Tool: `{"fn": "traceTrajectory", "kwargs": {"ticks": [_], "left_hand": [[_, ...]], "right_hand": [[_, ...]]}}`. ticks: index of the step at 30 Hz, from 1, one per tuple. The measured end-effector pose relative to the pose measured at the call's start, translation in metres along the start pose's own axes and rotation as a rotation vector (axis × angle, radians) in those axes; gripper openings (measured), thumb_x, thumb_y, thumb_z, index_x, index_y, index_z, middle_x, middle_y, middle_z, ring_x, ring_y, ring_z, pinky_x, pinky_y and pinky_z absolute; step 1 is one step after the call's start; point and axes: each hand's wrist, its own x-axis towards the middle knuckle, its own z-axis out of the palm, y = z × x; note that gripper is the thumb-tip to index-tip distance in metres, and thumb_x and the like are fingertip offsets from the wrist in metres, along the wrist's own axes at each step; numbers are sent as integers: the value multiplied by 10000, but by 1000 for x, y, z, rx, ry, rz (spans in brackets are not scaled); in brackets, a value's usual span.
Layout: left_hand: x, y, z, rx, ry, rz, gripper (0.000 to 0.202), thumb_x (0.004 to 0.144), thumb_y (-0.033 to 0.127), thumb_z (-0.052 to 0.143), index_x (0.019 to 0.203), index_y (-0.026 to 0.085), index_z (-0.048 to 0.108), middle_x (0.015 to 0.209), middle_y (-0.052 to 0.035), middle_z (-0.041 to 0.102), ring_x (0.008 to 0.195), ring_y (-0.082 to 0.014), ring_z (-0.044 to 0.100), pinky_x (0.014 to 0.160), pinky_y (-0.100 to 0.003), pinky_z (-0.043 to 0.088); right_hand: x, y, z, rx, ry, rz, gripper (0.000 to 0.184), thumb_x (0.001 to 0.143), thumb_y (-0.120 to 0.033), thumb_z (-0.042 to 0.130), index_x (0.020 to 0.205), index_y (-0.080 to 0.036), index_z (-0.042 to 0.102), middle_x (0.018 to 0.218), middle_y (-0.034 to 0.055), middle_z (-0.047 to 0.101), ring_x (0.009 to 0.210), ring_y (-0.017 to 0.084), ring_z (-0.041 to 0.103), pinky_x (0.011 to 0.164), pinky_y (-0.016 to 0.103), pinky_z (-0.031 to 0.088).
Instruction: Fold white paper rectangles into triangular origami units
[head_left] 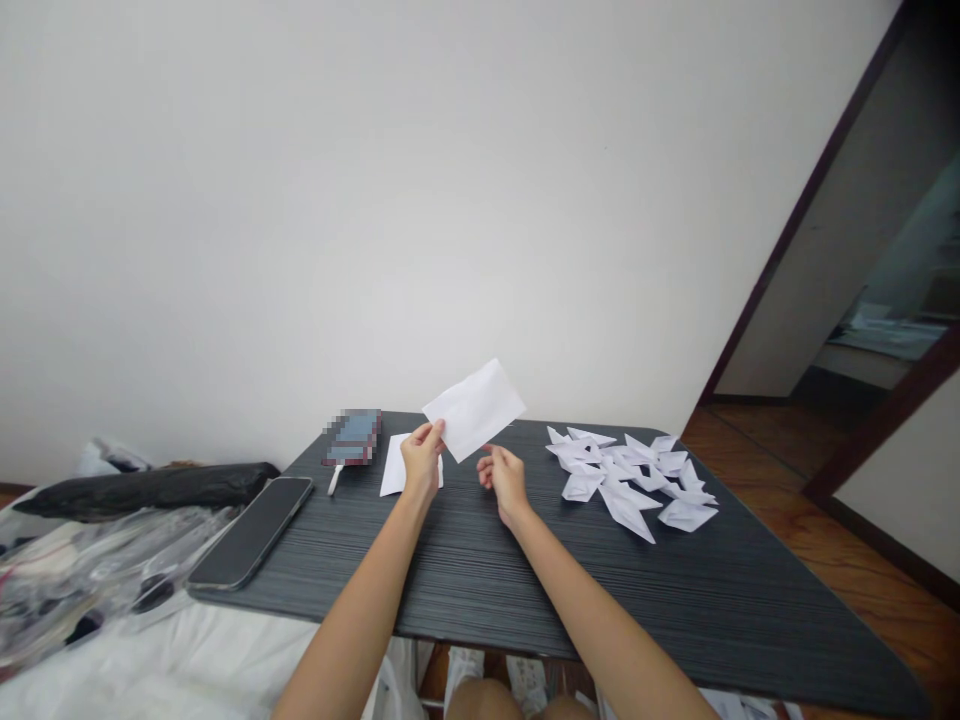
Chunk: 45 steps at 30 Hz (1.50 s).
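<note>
My left hand [424, 455] is closed on a plain white sheet of paper [480, 405], pinching its lower left edge between thumb and fingers. The sheet is tilted and held up over the far part of the dark table. Just below the sheet's lower right edge is my right hand [504, 475], its fingers loosely curled and the index finger reaching toward the paper. Nothing shows in it, and whether the fingertip touches the sheet I cannot tell. Behind my left hand, more white paper [393, 468] lies flat, partly covered by that hand.
Several folded white paper boats [622, 475] are heaped at the right of the dark table [480, 580]. A phone [251, 535] lies on the left edge. Behind it are a pixelated object [352, 438] and a small white stick [335, 480]. A wall [450, 200] rises behind.
</note>
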Motion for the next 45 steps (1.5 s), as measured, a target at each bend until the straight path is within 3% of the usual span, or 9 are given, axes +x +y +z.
{"fn": "traceTrajectory", "kwargs": {"ticks": [4, 7, 11, 16, 19, 25, 30, 41, 45], "left_hand": [[0, -2, 1, 27, -64, -23, 252, 565, 277, 681, 727, 96, 615, 707, -44, 637, 636, -127, 580, 627, -259, 459], [-2, -2, 8, 54, -206, -58, 247, 585, 273, 673, 758, 101, 634, 747, -58, 648, 672, -140, 585, 653, -268, 452], [-4, -1, 25, 52, -465, -164, 208, 606, 240, 663, 756, 97, 651, 779, -84, 656, 752, -180, 590, 719, -304, 434], [-2, -4, 47, -5, -699, -297, 170, 621, 201, 646, 739, 78, 656, 788, -111, 660, 802, -222, 592, 776, -344, 410], [-2, -7, 50, -75, -671, -322, 190, 638, 195, 627, 786, 77, 647, 822, -115, 657, 810, -229, 593, 785, -360, 409], [-2, -13, 40, -117, -507, -305, 225, 639, 195, 624, 818, 59, 621, 852, -123, 648, 844, -229, 586, 797, -351, 412], [-2, -19, 36, -133, -421, -329, 262, 674, 249, 595, 879, 87, 586, 869, -95, 643, 834, -213, 589, 782, -340, 428], [-18, -9, 42, -175, -721, -419, 373, 672, 288, 595, 991, 99, 556, 1067, -134, 564, 1021, -267, 490, 872, -380, 360], [-17, -11, 43, -132, -684, -392, 326, 659, 282, 610, 928, 98, 588, 1000, -134, 594, 911, -239, 548, 800, -357, 402]], "right_hand": [[17, -30, -43, 257, 53, -19, 365, 708, -471, 450, 871, -159, 547, 749, 53, 629, 658, 137, 589, 522, 220, 420], [26, -45, -64, 275, -2, -30, 282, 648, -384, 581, 829, -169, 564, 746, 32, 625, 685, 133, 582, 582, 229, 435], [31, -47, -77, 347, -107, -11, 160, 584, -225, 650, 709, -176, 564, 662, -14, 602, 592, 99, 548, 550, 215, 425], [25, -41, -84, 538, -302, 134, 181, 587, -140, 639, 742, -200, 569, 736, -26, 608, 638, 91, 560, 587, 210, 439], [20, -40, -86, 584, -367, 132, 197, 614, -142, 628, 788, -216, 576, 809, -20, 618, 720, 104, 574, 645, 226, 451], [23, -42, -87, 592, -285, 67, 200, 639, -151, 624, 830, -208, 610, 851, -7, 644, 787, 104, 581, 733, 220, 451], [15, -46, -82, 645, -345, 114, 219, 664, -137, 604, 871, -205, 616, 856, -3, 655, 781, 99, 589, 751, 215, 448], [-4, -36, -70, 641, -613, 340, 188, 670, -119, 602, 843, -191, 598, 757, -12, 649, 687, 101, 598, 666, 235, 465], [-5, -35, -69, 607, -654, 351, 213, 658, -134, 620, 861, -190, 586, 760, -12, 638, 685, 99, 592, 654, 234, 458]]}}
